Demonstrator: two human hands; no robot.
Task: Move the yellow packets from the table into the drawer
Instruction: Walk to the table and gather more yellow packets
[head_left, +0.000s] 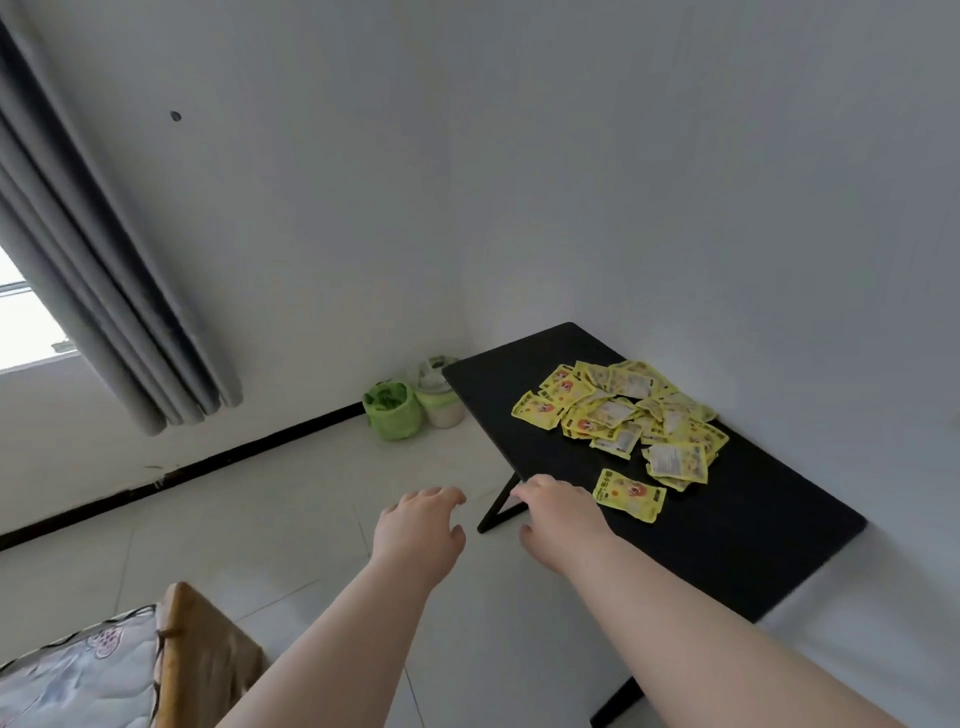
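As I look down through the head view, both forearms stretch forward toward the black table (737, 561), which stands against the white wall (727, 208) in the corner on the right. My left hand (421, 525) hangs over the tiled floor (260, 519) just left of the table's edge, palm down, fingers loosely curved and a little apart, gripping nothing. My right hand (558, 519) sits over the table's near left edge, palm down too, fingers bent slackly downward and holding nothing; whether the fingertips touch the edge I cannot tell. Between the two hands I see one slanted table leg (497, 503). The yellow packets (623, 415) lie in a loose overlapping heap on the far half of the tabletop, some showing a printed face with a red mark, others a paler back. One single packet (629, 493) lies apart from the heap, nearer to me and just beside my right hand. On the floor in the corner past the table stand a green bag (392, 413) and a pale lidded jar (441, 402), touching each other. A grey curtain (104, 286) hangs at the left beside a bright window (21, 322). At the lower left corner I make out a patterned mattress (78, 670) on a wooden frame (208, 654).
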